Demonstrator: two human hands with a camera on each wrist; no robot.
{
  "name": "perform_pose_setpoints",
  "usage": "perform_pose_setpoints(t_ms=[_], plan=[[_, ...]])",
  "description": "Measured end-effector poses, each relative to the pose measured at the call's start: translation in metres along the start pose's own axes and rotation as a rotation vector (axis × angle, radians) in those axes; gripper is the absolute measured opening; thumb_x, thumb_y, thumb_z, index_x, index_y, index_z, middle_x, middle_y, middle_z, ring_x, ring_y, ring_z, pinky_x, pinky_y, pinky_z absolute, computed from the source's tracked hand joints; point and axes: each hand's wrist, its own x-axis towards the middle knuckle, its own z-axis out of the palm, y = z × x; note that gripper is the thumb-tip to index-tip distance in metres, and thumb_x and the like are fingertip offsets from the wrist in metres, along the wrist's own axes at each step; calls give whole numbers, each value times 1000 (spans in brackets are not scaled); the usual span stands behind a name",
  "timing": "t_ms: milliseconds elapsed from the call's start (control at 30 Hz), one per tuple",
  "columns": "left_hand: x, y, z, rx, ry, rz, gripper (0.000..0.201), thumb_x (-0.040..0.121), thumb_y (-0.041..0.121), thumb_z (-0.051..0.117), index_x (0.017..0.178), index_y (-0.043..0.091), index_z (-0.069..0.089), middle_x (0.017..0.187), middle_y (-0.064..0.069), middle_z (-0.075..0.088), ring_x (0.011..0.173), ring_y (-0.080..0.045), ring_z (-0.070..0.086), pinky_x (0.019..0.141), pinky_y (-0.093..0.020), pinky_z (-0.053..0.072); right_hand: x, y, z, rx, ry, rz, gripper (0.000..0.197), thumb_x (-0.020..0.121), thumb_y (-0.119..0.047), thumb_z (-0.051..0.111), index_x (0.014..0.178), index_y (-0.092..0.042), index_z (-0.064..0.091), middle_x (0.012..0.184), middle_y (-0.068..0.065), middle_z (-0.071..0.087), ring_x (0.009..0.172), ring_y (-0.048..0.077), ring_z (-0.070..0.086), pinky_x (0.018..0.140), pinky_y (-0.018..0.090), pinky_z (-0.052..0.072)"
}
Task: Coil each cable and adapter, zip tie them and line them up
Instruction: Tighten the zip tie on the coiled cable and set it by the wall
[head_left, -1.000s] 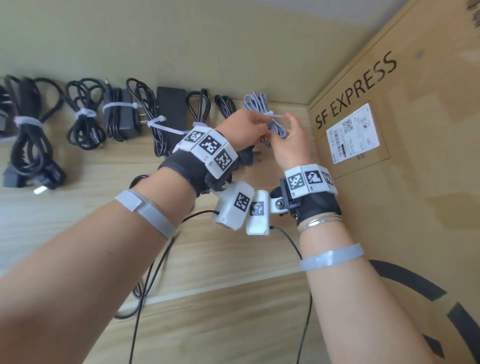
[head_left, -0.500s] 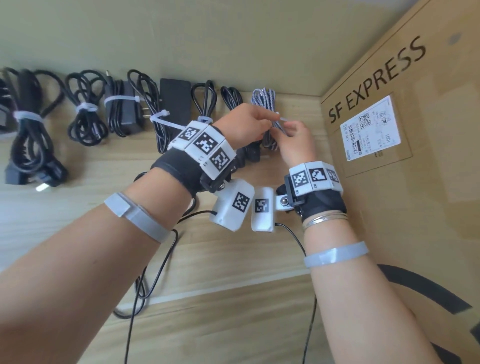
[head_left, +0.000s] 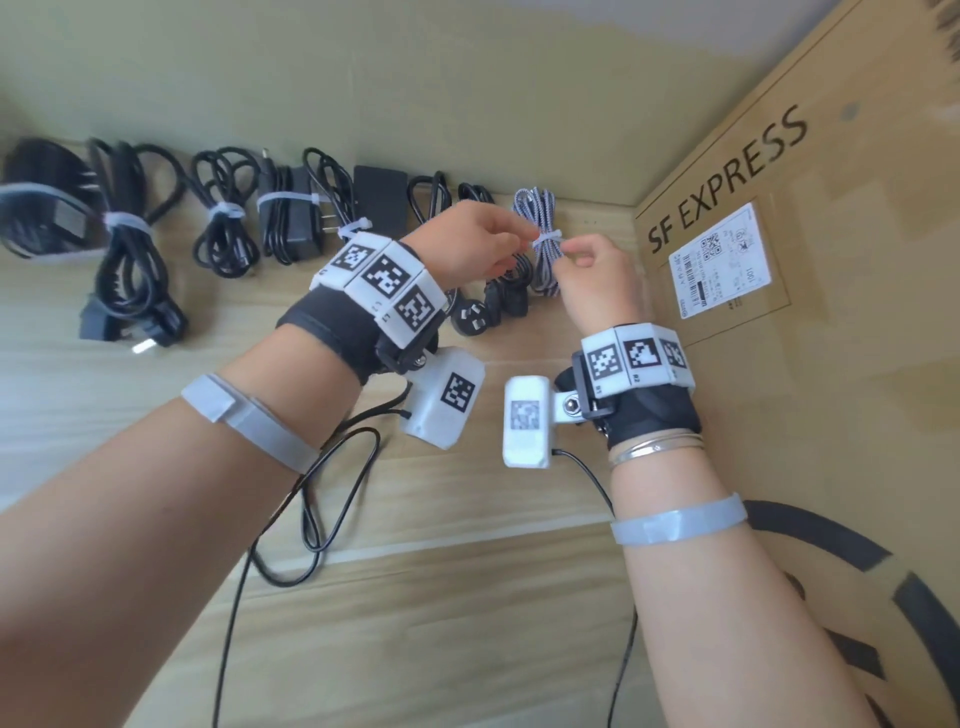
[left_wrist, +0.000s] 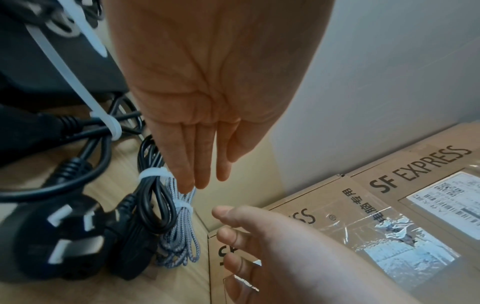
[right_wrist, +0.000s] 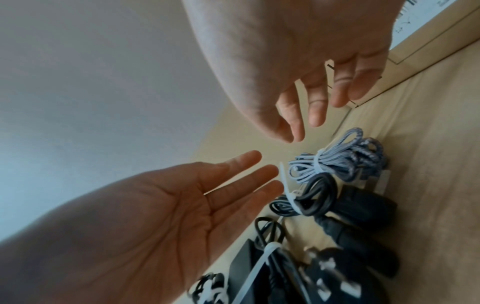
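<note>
A grey-and-white braided cable (head_left: 542, 262), coiled and bound with a white zip tie (head_left: 546, 239), lies at the right end of the row by the wall. My left hand (head_left: 485, 244) hovers just left of the tie with straight fingers (left_wrist: 202, 174) and holds nothing. My right hand (head_left: 589, 267) hangs just right of it, fingers (right_wrist: 315, 115) loosely spread and empty. In the wrist views the braided cable (left_wrist: 182, 222) (right_wrist: 345, 160) rests on the table, apart from both hands.
Several black cables and adapters (head_left: 283, 218), each zip tied, lie in a row along the wall. A black cord with a three-pin plug (head_left: 475, 314) lies next to the braided one. A cardboard box (head_left: 779, 291) stands close on the right. Thin camera leads (head_left: 332, 493) loop on the table.
Both hands held the braided bundle by its zip tie and lowered it into the row. They have now let go and their fingers have opened.
</note>
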Motion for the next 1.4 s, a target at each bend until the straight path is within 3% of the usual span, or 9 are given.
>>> perform_pose_setpoints(t_ms=[300, 400, 533, 667, 800, 933, 1033, 1200, 1400], plan=[[-63, -9, -35, -12, 17, 2, 29, 96, 7, 40, 120, 8, 57, 109, -7, 62, 98, -12, 60, 85, -16, 50, -56, -39, 17, 51, -80, -111, 28, 90, -17, 48, 113, -17, 64, 99, -2, 61, 102, 14, 56, 74, 18, 34], [-87, -18, -48, 7, 14, -8, 29, 97, 8, 40, 120, 10, 57, 108, -3, 63, 98, -11, 61, 90, -19, 49, -76, -49, 29, 78, -135, -136, 25, 90, -17, 48, 110, -18, 64, 107, -1, 65, 103, 16, 57, 79, 21, 38], [-119, -32, -65, 14, 48, -35, 27, 97, 9, 41, 118, 13, 58, 104, 0, 64, 91, -8, 63, 86, -16, 51, -101, -60, 47, 87, -198, -173, 22, 89, -18, 50, 103, -20, 66, 95, -4, 62, 94, 15, 57, 76, 22, 37], [-149, -49, -82, 38, 81, -76, 27, 97, 12, 42, 118, 15, 59, 107, 1, 65, 99, -10, 63, 92, -22, 49, -128, -70, 67, 57, -268, -219, 22, 90, -18, 49, 103, -21, 67, 105, -4, 64, 96, 12, 55, 78, 21, 36], [-174, -65, -93, 31, 113, -106, 27, 96, 11, 43, 117, 14, 58, 109, -2, 64, 99, -13, 63, 94, -24, 48, -151, -80, 88, 20, -369, -240, 19, 91, -19, 51, 102, -23, 66, 97, -5, 62, 93, 15, 57, 72, 23, 38], [-190, -81, -100, 34, 138, -145, 26, 95, 11, 45, 117, 15, 58, 110, -4, 65, 100, -17, 63, 95, -29, 49, -164, -85, 106, -86, -434, -267, 19, 90, -22, 53, 104, -24, 65, 109, -1, 64, 103, 20, 58, 86, 28, 44], [-198, -94, -102, 41, 141, -181, 27, 95, 12, 46, 118, 15, 58, 112, -4, 64, 103, -19, 63, 95, -31, 49, -170, -89, 115, -136, -476, -251, 21, 90, -22, 55, 109, -21, 64, 98, -4, 59, 102, 19, 58, 79, 24, 40], [-203, -110, -104, 59, 141, -221, 26, 94, 13, 46, 117, 17, 59, 115, -4, 64, 103, -20, 63, 96, -33, 49, -172, -91, 124, -331, -430, -262, 33, 91, -35, 54, 121, -23, 56, 118, -2, 61, 110, 20, 54, 76, 23, 33], [-201, -124, -98, 84, 125, -280, 28, 95, 13, 45, 120, 15, 58, 118, -8, 62, 106, -20, 61, 96, -32, 49, -170, -93, 142, -492, -448, -252, 56, 83, -56, 55, 121, -16, 46, 110, 5, 66, 107, 25, 57, 71, 32, 38]])
